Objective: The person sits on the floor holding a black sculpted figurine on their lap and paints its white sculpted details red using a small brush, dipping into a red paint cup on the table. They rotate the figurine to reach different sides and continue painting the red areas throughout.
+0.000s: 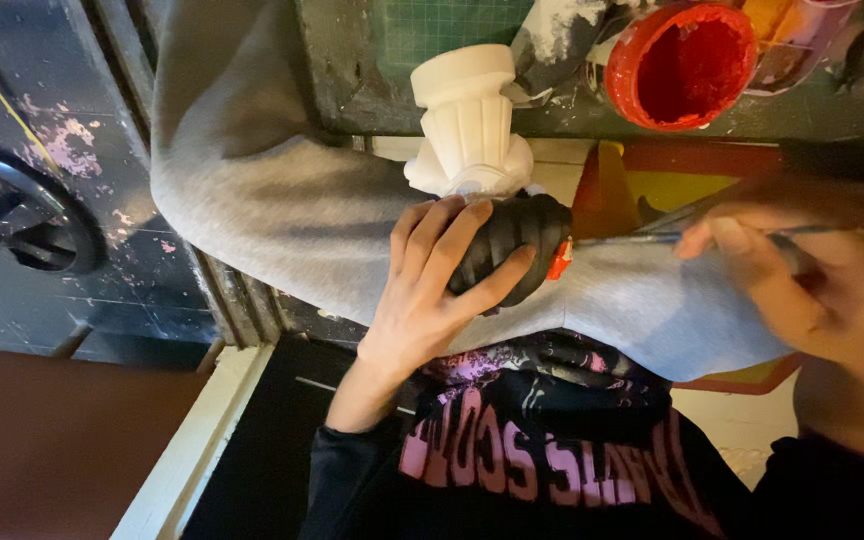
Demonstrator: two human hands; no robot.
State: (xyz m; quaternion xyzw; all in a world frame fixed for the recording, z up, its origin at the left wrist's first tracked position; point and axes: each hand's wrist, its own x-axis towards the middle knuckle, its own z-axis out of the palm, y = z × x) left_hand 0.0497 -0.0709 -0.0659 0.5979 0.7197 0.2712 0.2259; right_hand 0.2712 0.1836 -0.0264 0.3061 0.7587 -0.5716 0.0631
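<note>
Down at the middle of the view, the left hand (432, 290) wraps around a black ridged object (512, 245), fingers curled over its near side and thumb pressed along its lower edge, so the hand is clamped firmly on it. That black piece rests on the person's grey-trousered knee (282, 200) and joins at its far end a white fluted piece (467, 125) shaped like a small column base, which points away toward the bench (352, 60). A small orange-red patch (559, 260) shows on the right side of the black object. The right hand (802, 270), blurred, sits well to the right of the object and pinches a thin paintbrush (642, 238) between thumb and fingers; the brush shaft runs leftward and its tip reaches the orange-red patch, touching or just beside it. So the object lies inside the left hand's grasp and a brush-length to the left of the right hand, and the two hands are apart. On the far bench, right of the white piece, stands an open red paint pot (682, 65) with red paint inside, next to a paint-smeared clear container (802, 40). A green cutting mat (432, 25) lies at the far edge. A dark wheel (12, 210) shows at left.
</note>
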